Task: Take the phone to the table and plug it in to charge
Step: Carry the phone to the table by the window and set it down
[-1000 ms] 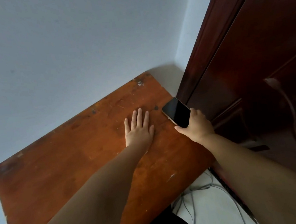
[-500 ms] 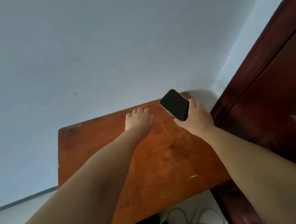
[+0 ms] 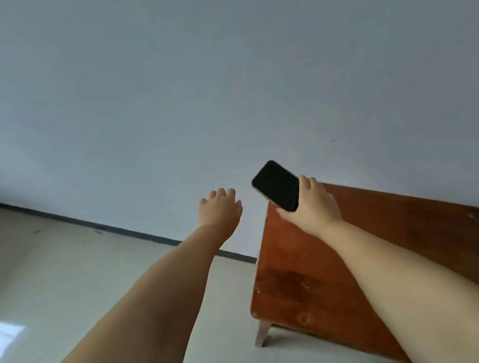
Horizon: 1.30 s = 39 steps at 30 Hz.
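My right hand (image 3: 311,204) grips a black phone (image 3: 277,185) by its lower end, dark screen facing me, held in the air above the far left corner of a worn reddish-brown wooden table (image 3: 388,254). My left hand (image 3: 219,208) hovers to the left of the table, past its edge, over the floor. Its fingers are loosely curled downward and it holds nothing. No charger or cable is in view.
A plain pale wall (image 3: 221,79) fills the upper view, with a dark baseboard (image 3: 104,228) running along the light tiled floor (image 3: 51,289) at left. One pale table leg (image 3: 261,334) shows under the table's near left corner.
The view has swung left: the dark door is gone and the floor has appeared. The phone has lifted off the table in my right hand. My left hand has left the tabletop, fingers curled.
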Motion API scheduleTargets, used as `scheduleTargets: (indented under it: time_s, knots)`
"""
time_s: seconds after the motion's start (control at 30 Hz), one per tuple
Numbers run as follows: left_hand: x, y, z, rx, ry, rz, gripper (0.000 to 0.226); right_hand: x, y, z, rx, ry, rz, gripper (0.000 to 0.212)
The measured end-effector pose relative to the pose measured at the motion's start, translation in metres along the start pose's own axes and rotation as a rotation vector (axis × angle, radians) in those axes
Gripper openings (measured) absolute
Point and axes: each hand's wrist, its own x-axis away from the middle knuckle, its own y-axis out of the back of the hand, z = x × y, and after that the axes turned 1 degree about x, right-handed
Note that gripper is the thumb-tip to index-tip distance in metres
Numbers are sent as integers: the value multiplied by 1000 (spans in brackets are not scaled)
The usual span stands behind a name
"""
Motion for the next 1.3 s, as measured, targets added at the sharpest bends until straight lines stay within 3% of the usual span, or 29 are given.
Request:
scheduleTargets:
  time_s: [0.27, 0.4, 0.67, 1.07, 1.3]
  knots:
    - [85, 47, 252, -11, 302, -54, 34, -12, -69, 264, -156, 189, 99, 71]
    - [139, 72, 367, 15, 503, -97, 33, -12, -99, 395, -139, 397, 193, 70]
    - [228, 94, 531, 29, 882, -135, 33, -18, -155, 602, -148, 734, 305, 73]
    - [233, 145, 761, 12, 1195, -226, 27, -98, -223, 882, -140, 1010, 405, 68]
    - [269, 174, 910, -48, 1390, -249, 28, -102, -262, 1063, -141, 1224, 415, 64]
